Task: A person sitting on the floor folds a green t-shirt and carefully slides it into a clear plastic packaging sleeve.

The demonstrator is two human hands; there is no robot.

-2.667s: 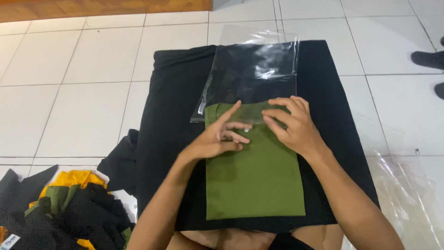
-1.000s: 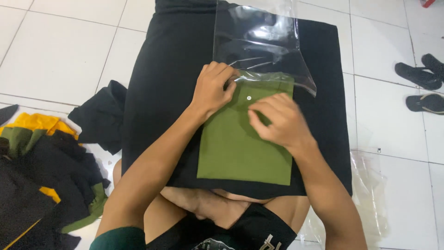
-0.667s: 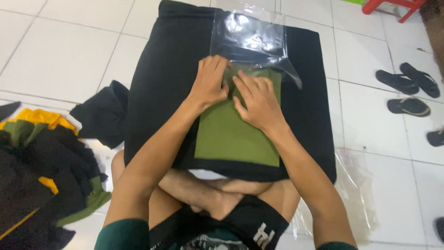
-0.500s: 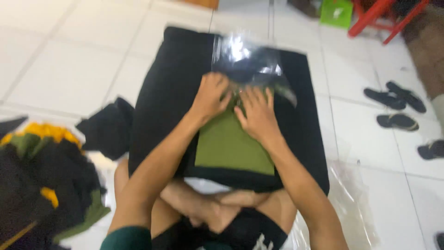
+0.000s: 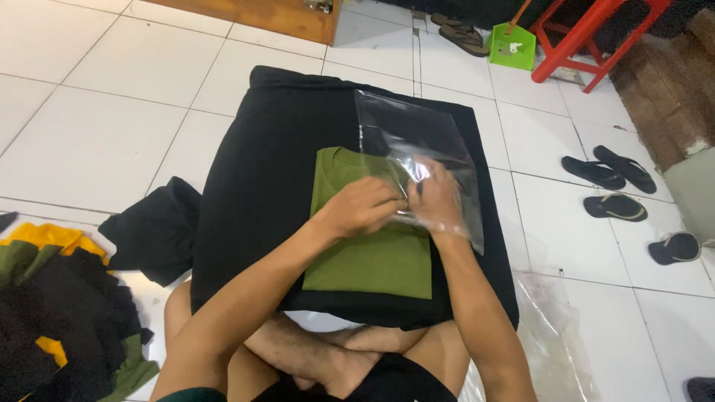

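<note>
Since the earlier frames, both hands have shifted from pressing flat on the garment's upper edge to working at the mouth of the bag, and the view has tipped up to take in more of the room. Now the left hand [image 5: 365, 208] is curled, its fingers pinching the edge of the clear plastic bag [image 5: 413, 145] where it overlaps the top right corner of the folded olive-green shirt [image 5: 369, 257]. Just beside it and touching it, the right hand [image 5: 436, 199] lies under or inside the plastic film; whether it grips the film or the shirt cannot be told. The shirt lies directly beneath both hands, squarely folded, on a stack of black cloth [image 5: 275, 164] across the person's crossed legs. Most of the bag stretches away beyond the fingertips.

Off to the left of the left arm, a heap of black, yellow and green clothes [image 5: 52, 298] lies on the white tiled floor [image 5: 97, 134]. Right of the right arm sits crumpled clear plastic sheeting [image 5: 555, 335], and further right several dark sandals [image 5: 611, 167]. Far beyond the hands stand a green dustpan [image 5: 512, 48] and a red stool [image 5: 596, 33].
</note>
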